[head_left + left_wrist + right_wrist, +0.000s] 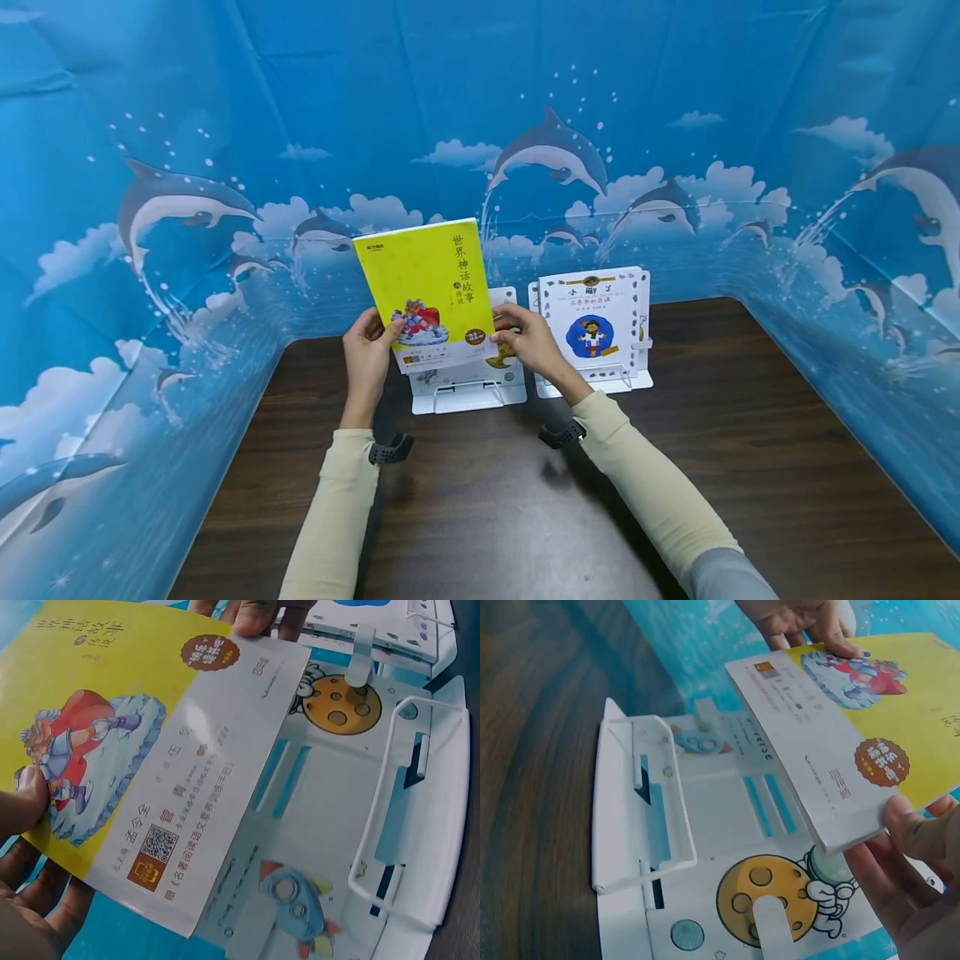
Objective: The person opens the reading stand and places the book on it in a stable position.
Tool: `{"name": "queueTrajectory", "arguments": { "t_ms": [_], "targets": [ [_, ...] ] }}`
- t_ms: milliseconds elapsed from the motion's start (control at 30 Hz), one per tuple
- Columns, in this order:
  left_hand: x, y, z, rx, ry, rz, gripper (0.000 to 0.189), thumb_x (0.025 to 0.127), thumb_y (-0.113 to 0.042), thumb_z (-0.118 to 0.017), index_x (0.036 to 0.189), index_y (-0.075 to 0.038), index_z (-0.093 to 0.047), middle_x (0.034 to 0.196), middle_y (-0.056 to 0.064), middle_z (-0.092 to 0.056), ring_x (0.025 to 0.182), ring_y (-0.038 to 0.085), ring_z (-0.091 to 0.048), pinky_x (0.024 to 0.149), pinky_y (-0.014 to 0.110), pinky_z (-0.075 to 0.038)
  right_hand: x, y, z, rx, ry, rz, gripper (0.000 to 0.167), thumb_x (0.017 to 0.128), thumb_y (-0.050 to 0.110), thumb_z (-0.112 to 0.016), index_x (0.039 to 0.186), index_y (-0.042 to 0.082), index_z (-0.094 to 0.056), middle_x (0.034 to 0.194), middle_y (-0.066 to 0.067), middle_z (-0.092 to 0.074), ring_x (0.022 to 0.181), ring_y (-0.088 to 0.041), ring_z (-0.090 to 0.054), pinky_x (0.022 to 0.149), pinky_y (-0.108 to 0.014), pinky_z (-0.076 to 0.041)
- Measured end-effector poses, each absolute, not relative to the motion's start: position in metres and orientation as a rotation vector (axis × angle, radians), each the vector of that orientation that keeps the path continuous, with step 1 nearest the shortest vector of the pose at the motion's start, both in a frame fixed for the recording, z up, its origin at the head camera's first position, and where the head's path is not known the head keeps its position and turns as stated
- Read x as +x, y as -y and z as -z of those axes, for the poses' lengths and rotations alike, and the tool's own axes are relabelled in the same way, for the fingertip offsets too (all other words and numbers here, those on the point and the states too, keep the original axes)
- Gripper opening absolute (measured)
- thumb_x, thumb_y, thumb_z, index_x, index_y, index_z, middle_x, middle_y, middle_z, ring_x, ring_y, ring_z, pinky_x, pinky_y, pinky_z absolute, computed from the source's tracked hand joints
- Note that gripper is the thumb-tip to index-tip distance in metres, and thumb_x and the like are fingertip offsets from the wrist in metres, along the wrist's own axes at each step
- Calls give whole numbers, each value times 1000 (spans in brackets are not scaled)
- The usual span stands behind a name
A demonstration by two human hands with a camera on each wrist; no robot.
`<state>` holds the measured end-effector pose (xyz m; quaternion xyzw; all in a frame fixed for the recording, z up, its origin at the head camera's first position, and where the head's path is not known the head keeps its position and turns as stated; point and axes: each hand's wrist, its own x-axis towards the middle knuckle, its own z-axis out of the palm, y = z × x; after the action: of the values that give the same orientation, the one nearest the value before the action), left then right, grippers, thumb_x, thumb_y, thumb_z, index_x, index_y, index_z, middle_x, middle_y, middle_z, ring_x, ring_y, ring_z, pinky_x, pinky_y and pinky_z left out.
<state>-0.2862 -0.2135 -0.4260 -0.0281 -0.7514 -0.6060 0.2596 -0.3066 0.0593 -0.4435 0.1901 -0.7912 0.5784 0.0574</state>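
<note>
A yellow and white book (420, 275) is held up by both hands, tilted a little, cover facing the head camera. My left hand (367, 354) grips its lower left edge, thumb on the cover and fingers behind. At the lower right edge, my right hand (528, 337) pinches it the same way. Just behind and below the book stands a white book stand (468, 396), partly hidden by it. In the right wrist view the stand's wire holder (686, 817) and a printed orange moon (757, 892) show, with no book on the stand.
To the right, a second white stand (641, 379) bears a white book (588, 321) with a blue round picture. Both stands are on a dark wooden table (480, 517). A blue dolphin-print cloth (420, 108) rises behind and at both sides.
</note>
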Motion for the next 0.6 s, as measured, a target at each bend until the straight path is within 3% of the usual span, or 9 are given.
{"name": "queueTrajectory", "arguments": {
  "t_ms": [167, 400, 600],
  "targets": [
    [-295, 206, 424, -109, 2004, 1629, 34, 99, -16, -78, 128, 0, -73, 117, 25, -75, 92, 10, -68, 81, 15, -54, -311, -61, 446, 558, 2384, -1637, 30, 100, -1, -70, 129, 9, -71, 110, -14, -80, 102, -31, -74, 82, -39, -57],
    [-301, 199, 429, -120, 2036, 1628, 31, 98, -14, -78, 126, -1, -75, 116, 23, -77, 92, 5, -68, 81, 14, -53, -311, -61, 455, 507, 2365, -1513, 31, 100, -5, -67, 127, 10, -72, 112, -14, -81, 103, -30, -77, 92, -47, -63],
    [-301, 199, 435, -120, 2045, 1649, 32, 98, -15, -79, 126, -2, -75, 118, 23, -77, 92, 4, -70, 81, 14, -54, -310, -60, 462, 499, 2366, -1415, 34, 100, -5, -66, 129, 11, -72, 116, -14, -81, 106, -30, -78, 91, -47, -63]
  ]
}}
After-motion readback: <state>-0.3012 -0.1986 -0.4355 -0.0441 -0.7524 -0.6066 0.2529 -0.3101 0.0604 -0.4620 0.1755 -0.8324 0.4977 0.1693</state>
